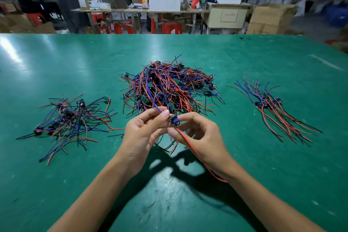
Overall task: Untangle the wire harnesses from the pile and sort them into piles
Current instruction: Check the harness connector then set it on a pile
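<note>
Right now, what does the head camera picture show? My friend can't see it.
Two hands, left hand and right hand, hold one wire harness above a green table. Behind it lies a big tangled pile, with a loose pile left and a neat pile right.

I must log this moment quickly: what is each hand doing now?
Left hand: closed, pinching the blue wire of one wire harness.
Right hand: closed on the same harness, pinching its red wire.
</note>
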### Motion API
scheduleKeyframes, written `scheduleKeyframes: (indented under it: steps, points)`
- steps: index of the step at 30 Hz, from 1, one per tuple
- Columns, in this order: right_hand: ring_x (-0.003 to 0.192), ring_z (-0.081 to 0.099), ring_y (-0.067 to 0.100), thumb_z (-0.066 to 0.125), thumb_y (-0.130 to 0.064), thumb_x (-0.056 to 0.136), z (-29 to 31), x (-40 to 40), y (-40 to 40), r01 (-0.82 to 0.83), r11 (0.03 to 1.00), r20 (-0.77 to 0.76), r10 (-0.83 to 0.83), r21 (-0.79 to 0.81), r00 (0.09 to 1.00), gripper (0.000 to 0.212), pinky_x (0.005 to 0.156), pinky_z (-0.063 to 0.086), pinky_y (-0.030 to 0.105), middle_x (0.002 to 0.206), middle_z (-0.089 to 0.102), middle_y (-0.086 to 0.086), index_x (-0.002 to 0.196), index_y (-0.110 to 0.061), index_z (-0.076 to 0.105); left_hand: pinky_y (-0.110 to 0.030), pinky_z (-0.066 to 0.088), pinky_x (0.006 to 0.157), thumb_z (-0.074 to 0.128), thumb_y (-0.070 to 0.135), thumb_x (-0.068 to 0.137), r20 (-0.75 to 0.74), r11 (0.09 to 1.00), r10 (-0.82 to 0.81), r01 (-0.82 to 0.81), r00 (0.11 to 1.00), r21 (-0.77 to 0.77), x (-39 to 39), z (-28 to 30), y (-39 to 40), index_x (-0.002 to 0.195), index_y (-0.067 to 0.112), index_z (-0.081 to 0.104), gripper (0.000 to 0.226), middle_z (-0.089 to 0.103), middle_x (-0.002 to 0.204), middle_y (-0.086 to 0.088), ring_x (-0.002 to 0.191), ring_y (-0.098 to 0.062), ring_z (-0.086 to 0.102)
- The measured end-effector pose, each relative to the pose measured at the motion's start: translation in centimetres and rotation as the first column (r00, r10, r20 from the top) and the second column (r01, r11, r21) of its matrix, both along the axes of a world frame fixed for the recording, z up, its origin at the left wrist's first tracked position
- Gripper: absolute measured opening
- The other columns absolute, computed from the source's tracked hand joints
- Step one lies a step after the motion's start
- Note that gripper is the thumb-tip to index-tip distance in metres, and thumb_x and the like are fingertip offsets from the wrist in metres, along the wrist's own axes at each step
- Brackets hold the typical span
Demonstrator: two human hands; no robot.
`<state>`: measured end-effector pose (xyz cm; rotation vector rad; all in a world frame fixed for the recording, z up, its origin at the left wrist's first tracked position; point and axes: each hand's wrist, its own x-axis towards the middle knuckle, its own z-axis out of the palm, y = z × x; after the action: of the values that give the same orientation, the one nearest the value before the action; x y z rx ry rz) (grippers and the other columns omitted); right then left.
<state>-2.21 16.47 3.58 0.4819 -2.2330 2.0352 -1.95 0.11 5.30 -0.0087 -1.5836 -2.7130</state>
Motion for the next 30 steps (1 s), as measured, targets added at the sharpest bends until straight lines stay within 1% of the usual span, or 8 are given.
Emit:
scheduleKeyframes:
  steps: [1,5,7,10,15,19,24,30]
  points:
    - [0.063,0.059,0.007,0.085,-0.042,0.075,0.2,0.0,0.1,-0.010,0.999,0.014,0.011,-0.040,1.000,0.032,0.057,0.047,0.035,0.081,0.075,0.001,0.099,-0.026,0.071,-0.020,0.057,0.067,0.076,0.014,0.076,-0.007,1.000,0.011,-0.011,1.000,0.013,0.0,0.1,0.0,0.088,0.014,0.077,0.012,0.075,0.087,-0.010,0.071,-0.014,0.072]
    - [0.057,0.060,0.005,0.078,-0.043,0.078,0.9,0.0,0.4,-0.113,0.983,0.041,0.120,-0.142,0.992,0.021,0.053,0.047,0.017,0.084,0.075,0.011,0.095,-0.033,0.074,-0.021,0.058,0.070,0.077,0.015,0.072,-0.023,0.997,0.069,-0.068,0.997,0.034,0.0,0.3,-0.2,0.092,0.012,0.071,0.022,0.076,0.090,-0.011,0.075,-0.015,0.074]
    - [0.059,0.059,0.011,0.074,-0.048,0.079,1.1,0.0,0.6,-0.202,0.968,0.078,0.215,-0.148,0.974,0.024,0.055,0.046,0.021,0.091,0.076,0.012,0.100,-0.038,0.073,-0.019,0.057,0.070,0.076,0.015,0.073,-0.021,0.995,0.082,-0.080,0.996,0.064,-0.1,0.4,-0.3,0.093,0.012,0.071,0.021,0.076,0.090,-0.008,0.076,-0.012,0.073]
    - [0.061,0.059,0.015,0.071,-0.046,0.085,1.3,0.2,0.6,-0.287,0.933,0.122,0.317,-0.215,0.940,0.027,0.055,0.046,0.023,0.096,0.077,0.011,0.108,-0.031,0.072,-0.018,0.057,0.070,0.076,0.013,0.073,-0.014,0.987,0.094,-0.091,0.996,0.130,-0.1,0.6,-0.7,0.091,0.015,0.073,0.018,0.076,0.091,-0.007,0.076,-0.011,0.073]
    - [0.056,0.060,0.012,0.068,-0.043,0.091,1.2,0.0,0.4,-0.161,0.941,0.223,0.232,-0.298,0.947,0.021,0.051,0.048,0.019,0.093,0.077,0.011,0.095,-0.023,0.075,-0.022,0.058,0.069,0.081,0.015,0.071,-0.080,0.993,0.117,-0.118,0.990,-0.005,0.2,0.6,-0.4,0.086,0.019,0.075,0.017,0.077,0.092,-0.014,0.078,-0.018,0.076]
    - [0.051,0.059,0.011,0.073,-0.044,0.079,1.2,-0.4,0.3,0.008,0.942,0.279,0.092,-0.335,0.956,0.017,0.048,0.046,0.020,0.084,0.077,0.007,0.080,-0.027,0.077,-0.023,0.058,0.067,0.082,0.022,0.068,-0.134,0.984,0.132,-0.146,0.982,-0.104,0.4,0.6,0.0,0.083,0.017,0.075,0.017,0.078,0.090,-0.015,0.081,-0.020,0.077]
    - [0.064,0.071,0.012,0.073,-0.035,0.077,1.4,-1.0,0.6,0.151,0.880,0.334,0.009,-0.450,0.943,0.029,0.054,0.054,0.018,0.082,0.078,0.007,0.090,-0.010,0.067,-0.025,0.059,0.068,0.078,0.021,0.076,-0.143,0.975,0.094,-0.120,0.985,-0.189,0.7,0.3,0.6,0.086,0.015,0.075,0.012,0.078,0.090,-0.018,0.086,-0.025,0.077]
    - [0.076,0.076,0.014,0.061,-0.013,0.095,1.3,-1.4,1.0,0.137,0.781,0.364,0.122,-0.609,0.923,0.012,0.065,0.057,0.015,0.082,0.076,0.006,0.104,-0.005,0.065,-0.025,0.059,0.070,0.080,0.019,0.076,-0.146,0.968,0.096,-0.127,0.985,-0.217,0.4,-0.1,0.6,0.090,0.014,0.076,0.015,0.078,0.089,-0.016,0.086,-0.026,0.077]
